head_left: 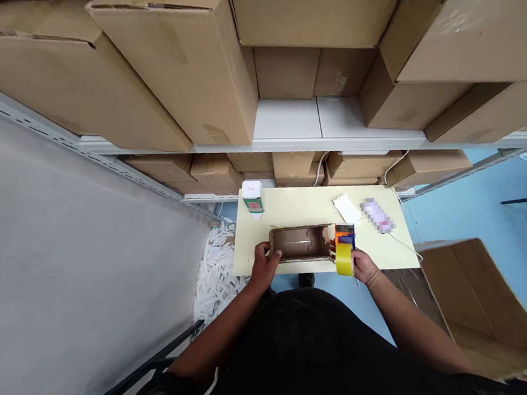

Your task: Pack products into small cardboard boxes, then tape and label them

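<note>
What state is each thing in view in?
Small brown cardboard box: appears open-topped, on pale yellow table.
Orange-and-blue tape dispenser with yellow roll: held against the box's right end.
Left hand: gripping the box's left end.
Right hand: closed on the dispenser.
Small white-and-green carton: upright.
Large brown cardboard box on the floor: open, tilted.
</note>
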`<state>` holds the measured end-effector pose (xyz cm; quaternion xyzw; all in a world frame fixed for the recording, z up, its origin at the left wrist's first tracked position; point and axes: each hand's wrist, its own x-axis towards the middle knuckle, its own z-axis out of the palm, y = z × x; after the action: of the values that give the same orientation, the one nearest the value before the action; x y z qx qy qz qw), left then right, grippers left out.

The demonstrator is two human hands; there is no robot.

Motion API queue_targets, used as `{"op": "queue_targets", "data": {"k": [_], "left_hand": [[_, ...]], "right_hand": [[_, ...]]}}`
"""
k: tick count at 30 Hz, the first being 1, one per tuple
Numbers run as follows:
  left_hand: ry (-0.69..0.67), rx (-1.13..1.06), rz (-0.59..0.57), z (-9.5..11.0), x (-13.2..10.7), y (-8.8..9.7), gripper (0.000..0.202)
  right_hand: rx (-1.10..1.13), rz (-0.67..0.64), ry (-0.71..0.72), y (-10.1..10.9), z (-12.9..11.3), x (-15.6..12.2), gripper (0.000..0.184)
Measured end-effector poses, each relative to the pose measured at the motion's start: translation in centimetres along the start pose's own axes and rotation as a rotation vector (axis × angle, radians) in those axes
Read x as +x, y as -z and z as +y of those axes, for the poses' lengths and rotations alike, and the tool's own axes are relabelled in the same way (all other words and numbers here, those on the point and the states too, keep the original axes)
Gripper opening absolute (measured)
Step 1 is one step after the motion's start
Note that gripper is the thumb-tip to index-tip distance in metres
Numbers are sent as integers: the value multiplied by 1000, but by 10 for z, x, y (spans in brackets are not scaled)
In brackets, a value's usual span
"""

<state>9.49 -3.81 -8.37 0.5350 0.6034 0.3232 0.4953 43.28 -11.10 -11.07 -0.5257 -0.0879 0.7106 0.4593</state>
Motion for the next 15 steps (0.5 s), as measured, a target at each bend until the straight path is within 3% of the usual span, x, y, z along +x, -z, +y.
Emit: {"op": "queue_targets", "data": {"k": [4,10,15], "left_hand": [[31,6,10,2,2,-2,34],[41,33,32,2,-4,-1,29],[58,20,17,8,-6,-2,28]], "right_hand": [[58,107,47,17,-2,-2,40],[-448,574,91,47,-3,13,32],[-741,621,64,43,0,47,27]]}}
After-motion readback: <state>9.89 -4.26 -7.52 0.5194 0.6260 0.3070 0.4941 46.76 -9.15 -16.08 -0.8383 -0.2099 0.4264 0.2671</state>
